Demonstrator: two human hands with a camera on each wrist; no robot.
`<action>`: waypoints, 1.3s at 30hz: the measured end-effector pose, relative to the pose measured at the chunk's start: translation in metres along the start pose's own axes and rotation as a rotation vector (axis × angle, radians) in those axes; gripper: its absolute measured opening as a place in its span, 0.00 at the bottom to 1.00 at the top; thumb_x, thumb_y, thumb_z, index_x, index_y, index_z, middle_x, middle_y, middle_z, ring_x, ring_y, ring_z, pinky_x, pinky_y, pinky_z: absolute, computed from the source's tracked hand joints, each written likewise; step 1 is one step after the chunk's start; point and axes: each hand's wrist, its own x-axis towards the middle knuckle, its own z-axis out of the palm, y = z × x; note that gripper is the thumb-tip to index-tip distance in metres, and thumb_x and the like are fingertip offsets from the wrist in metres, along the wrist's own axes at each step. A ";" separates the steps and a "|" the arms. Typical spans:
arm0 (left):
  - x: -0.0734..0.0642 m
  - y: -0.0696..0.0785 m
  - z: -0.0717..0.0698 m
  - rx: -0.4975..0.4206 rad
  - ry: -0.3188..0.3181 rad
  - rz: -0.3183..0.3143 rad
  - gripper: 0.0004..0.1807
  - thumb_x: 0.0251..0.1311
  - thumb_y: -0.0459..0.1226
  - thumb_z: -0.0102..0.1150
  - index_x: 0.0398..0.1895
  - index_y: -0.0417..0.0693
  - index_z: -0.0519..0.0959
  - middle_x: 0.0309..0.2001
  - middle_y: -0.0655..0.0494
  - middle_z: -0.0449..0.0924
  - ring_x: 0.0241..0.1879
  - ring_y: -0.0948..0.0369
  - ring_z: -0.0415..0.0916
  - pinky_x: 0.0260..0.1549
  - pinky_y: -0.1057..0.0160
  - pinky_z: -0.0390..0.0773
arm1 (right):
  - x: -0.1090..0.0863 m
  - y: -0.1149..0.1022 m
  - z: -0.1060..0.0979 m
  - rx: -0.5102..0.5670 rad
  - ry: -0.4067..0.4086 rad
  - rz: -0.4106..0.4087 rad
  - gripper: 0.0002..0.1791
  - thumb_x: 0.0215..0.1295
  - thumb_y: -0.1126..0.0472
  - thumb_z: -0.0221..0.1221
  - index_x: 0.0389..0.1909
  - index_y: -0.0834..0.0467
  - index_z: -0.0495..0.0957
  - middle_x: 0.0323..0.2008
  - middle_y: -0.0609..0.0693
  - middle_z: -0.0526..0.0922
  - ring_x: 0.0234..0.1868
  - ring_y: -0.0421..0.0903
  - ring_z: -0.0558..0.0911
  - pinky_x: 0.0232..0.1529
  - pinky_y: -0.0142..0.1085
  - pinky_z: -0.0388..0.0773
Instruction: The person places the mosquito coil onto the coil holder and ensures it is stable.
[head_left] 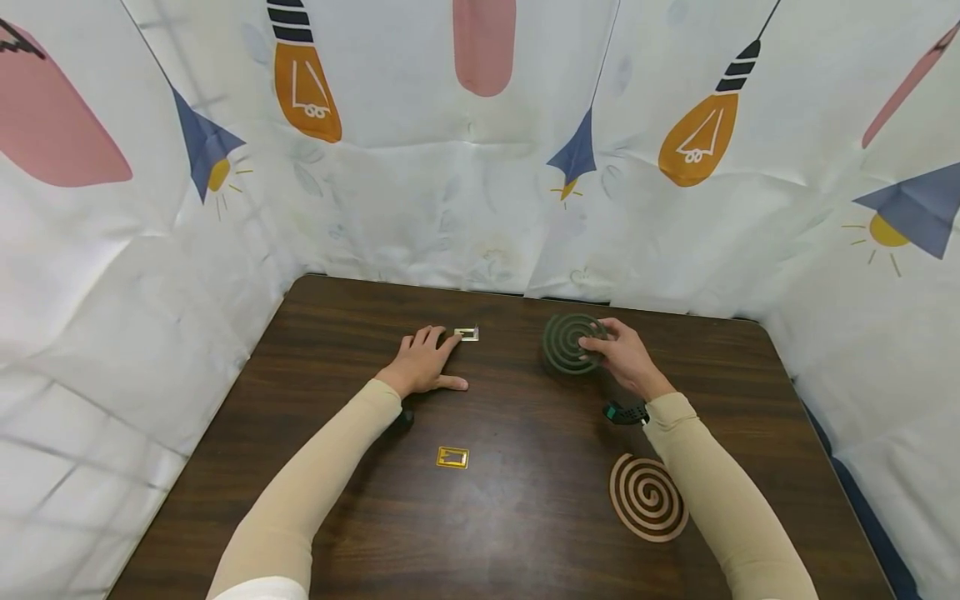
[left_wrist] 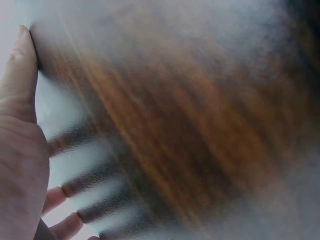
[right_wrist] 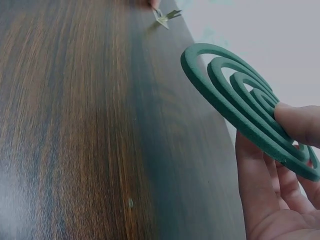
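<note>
My right hand [head_left: 628,360] pinches a dark green mosquito coil [head_left: 564,343] at its right side, thumb on one face and fingers behind. In the right wrist view the green coil [right_wrist: 235,102] is tilted above the table. Toward the back of the table my left hand [head_left: 422,363] is spread flat, thumb out to the right. Its index fingertip is right at a small silver metal coil stand [head_left: 469,334], which has a raised prong in the right wrist view. The left wrist view shows the thumb [left_wrist: 17,75] and fingertips low against the wood.
A brown mosquito coil [head_left: 633,508] lies flat by the right forearm. A gold-coloured flat coil stand [head_left: 452,457] lies in the middle of the dark wooden table [head_left: 525,533]. Printed white curtain [head_left: 465,208] hangs right behind the table's back edge and along both sides.
</note>
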 end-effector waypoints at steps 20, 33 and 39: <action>-0.002 0.003 -0.002 -0.013 0.004 0.005 0.54 0.62 0.70 0.57 0.84 0.55 0.53 0.81 0.38 0.51 0.81 0.37 0.49 0.72 0.32 0.58 | 0.012 -0.002 0.017 0.077 -0.004 0.007 0.34 0.73 0.65 0.62 0.73 0.63 0.58 0.50 0.46 0.77 0.34 0.40 0.86 0.44 0.34 0.86; -0.003 0.001 -0.003 -0.015 0.003 -0.001 0.54 0.63 0.69 0.58 0.84 0.55 0.53 0.81 0.38 0.50 0.81 0.37 0.48 0.73 0.33 0.57 | 0.021 -0.006 0.028 0.090 -0.006 0.008 0.33 0.75 0.63 0.61 0.75 0.61 0.58 0.50 0.47 0.76 0.34 0.40 0.86 0.46 0.35 0.86; 0.000 0.001 -0.001 -0.022 -0.001 0.006 0.53 0.64 0.67 0.59 0.84 0.54 0.52 0.81 0.37 0.49 0.81 0.36 0.47 0.73 0.32 0.56 | 0.026 -0.006 0.034 0.115 0.000 0.016 0.34 0.75 0.65 0.60 0.76 0.61 0.58 0.52 0.47 0.76 0.32 0.40 0.86 0.43 0.33 0.85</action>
